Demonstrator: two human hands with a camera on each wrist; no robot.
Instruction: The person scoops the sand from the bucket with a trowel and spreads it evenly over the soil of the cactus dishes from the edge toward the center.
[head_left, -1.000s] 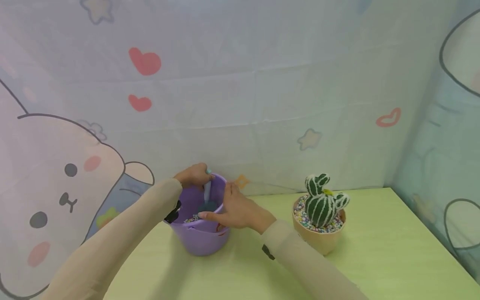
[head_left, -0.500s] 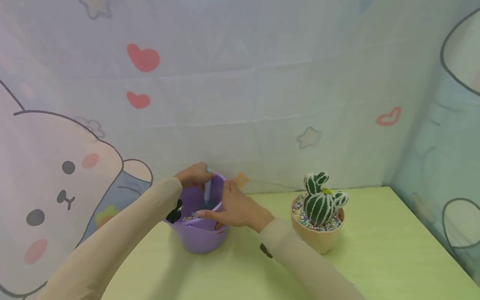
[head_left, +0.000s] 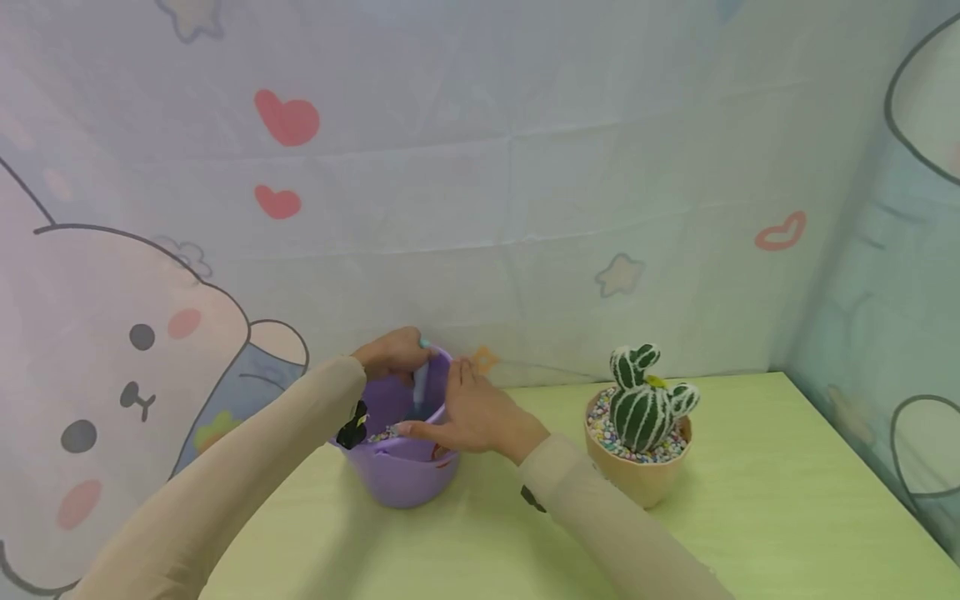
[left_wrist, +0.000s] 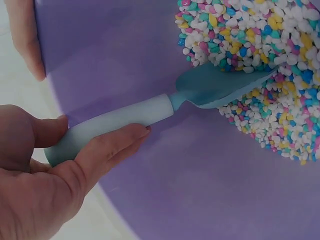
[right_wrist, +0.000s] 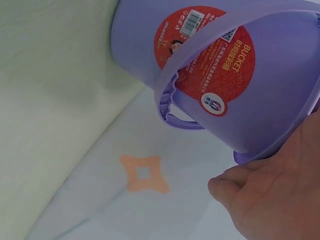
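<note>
My left hand (head_left: pixel 393 352) grips the pale blue handle of a small trowel (left_wrist: pixel 122 117) inside a purple bucket (head_left: pixel 408 485). In the left wrist view the trowel's blue-green blade lies partly sunk in many-coloured pebbles (left_wrist: pixel 245 42) on the bucket's floor, its fingers along the handle. My right hand (head_left: pixel 487 419) rests on the bucket's right rim with straight fingers, thumb stretched over the near rim. The right wrist view shows that hand against the rim, beside the bucket's hanging handle (right_wrist: pixel 205 37) and a red label (right_wrist: pixel 232 75).
A beige pot (head_left: pixel 637 483) filled with coloured pebbles holds a knitted green cactus (head_left: pixel 641 417) to the right. The yellow-green table (head_left: pixel 780 500) meets a printed cloth backdrop (head_left: pixel 525 208) just behind the bucket. Another cloth panel (head_left: pixel 885 292) borders the right side.
The trowel handle has shifted slightly to the right in the bucket, with less of its blade showing in the head view. The right hand and the bucket stay almost in place.
</note>
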